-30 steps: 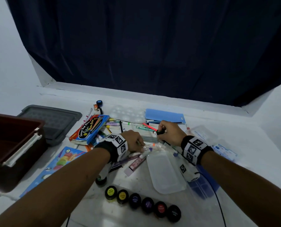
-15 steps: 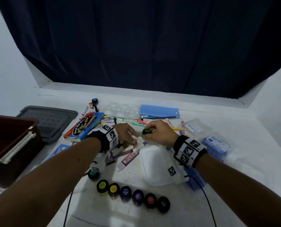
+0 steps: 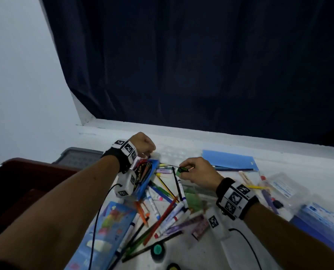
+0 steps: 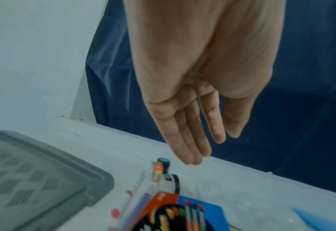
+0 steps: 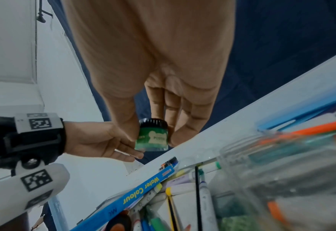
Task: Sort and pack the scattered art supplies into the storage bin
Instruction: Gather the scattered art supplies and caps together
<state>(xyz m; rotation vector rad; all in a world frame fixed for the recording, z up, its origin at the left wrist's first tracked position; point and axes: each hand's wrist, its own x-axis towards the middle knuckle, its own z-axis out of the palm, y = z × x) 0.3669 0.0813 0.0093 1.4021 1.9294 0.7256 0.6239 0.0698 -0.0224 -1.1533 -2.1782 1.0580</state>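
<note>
Right hand (image 5: 159, 87) pinches green "POSTER" jar (image 5: 153, 136) above "Water Colour" box (image 5: 141, 192).

Storage bin (image 3: 26, 184) far left, lid (image 3: 78, 156) behind it, pens (image 3: 162, 207) heaped centre, folder (image 3: 228, 158) behind-right.

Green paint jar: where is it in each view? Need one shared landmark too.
Head: green paint jar at centre, in the right hand grip, above the pens.
Left wrist: not in it.
Right wrist: jar at centre, pinched by thumb and fingers.
Shared landmark: blue water colour box.
</note>
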